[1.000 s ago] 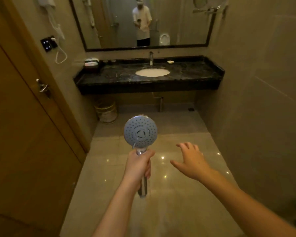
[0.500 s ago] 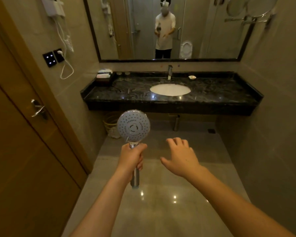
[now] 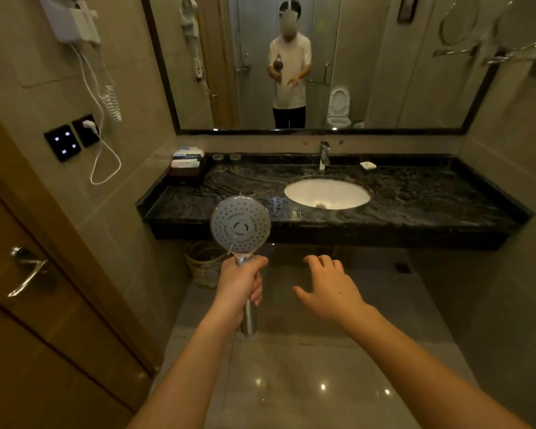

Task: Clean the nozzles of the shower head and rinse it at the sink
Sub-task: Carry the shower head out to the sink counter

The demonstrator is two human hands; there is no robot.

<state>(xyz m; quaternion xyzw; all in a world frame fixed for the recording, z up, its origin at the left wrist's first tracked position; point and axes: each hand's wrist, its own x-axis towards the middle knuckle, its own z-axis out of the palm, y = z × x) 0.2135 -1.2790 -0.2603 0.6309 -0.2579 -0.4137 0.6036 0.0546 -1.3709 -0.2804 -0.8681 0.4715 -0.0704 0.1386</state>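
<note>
My left hand (image 3: 240,281) grips the chrome handle of a round shower head (image 3: 240,224), held upright with its nozzle face turned toward me. No hose hangs from the handle's lower end. My right hand (image 3: 328,287) hovers to the right of it, palm down, fingers loosely spread, holding nothing. Ahead, an oval white sink (image 3: 326,193) is set into a black marble counter (image 3: 430,199), with a chrome tap (image 3: 324,154) behind the basin.
A wooden door (image 3: 28,305) with a lever handle stands close on the left. A wicker bin (image 3: 203,261) sits under the counter's left end. A tissue box (image 3: 188,161), two glasses and a soap dish (image 3: 368,165) are on the counter. Tiled wall bounds the right.
I have walked toward the counter, so the sink and mirror appear larger and nearer. The shower head stays upright in my left hand; my right hand stays open beside it.
</note>
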